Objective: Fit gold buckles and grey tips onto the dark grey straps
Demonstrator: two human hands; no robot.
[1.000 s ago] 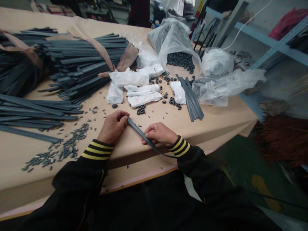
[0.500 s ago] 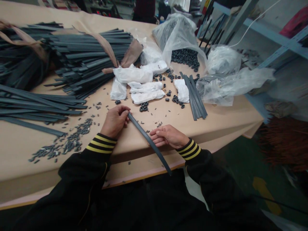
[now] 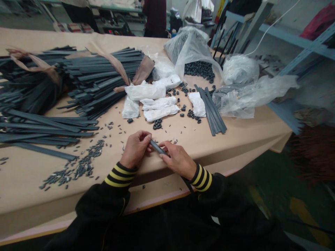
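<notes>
A dark grey strap strip (image 3: 157, 147) runs between my two hands at the table's front edge. Its upper end is pinched by my left hand (image 3: 136, 148), thumb against fingers. My right hand (image 3: 179, 159) is closed around the strip lower down, and the strip's tail hangs past the wrist toward my lap. Beyond my hands lie small dark oval loops (image 3: 157, 123) and white wrapped packets (image 3: 161, 108). To the left of my left hand is a scatter of small dark cut pieces (image 3: 83, 165).
Tied bundles of dark strips (image 3: 99, 75) and loose strips (image 3: 49, 129) cover the left side. A clear bag of dark loops (image 3: 199, 69) stands at the back. More strips (image 3: 211, 111) and crumpled plastic (image 3: 240, 97) lie right. Behind the table, a person (image 3: 156, 17) is partly visible.
My right hand has gone from open beside the strip to closed around it. My left hand keeps its pinch on the upper end. The view has tilted up slightly.
</notes>
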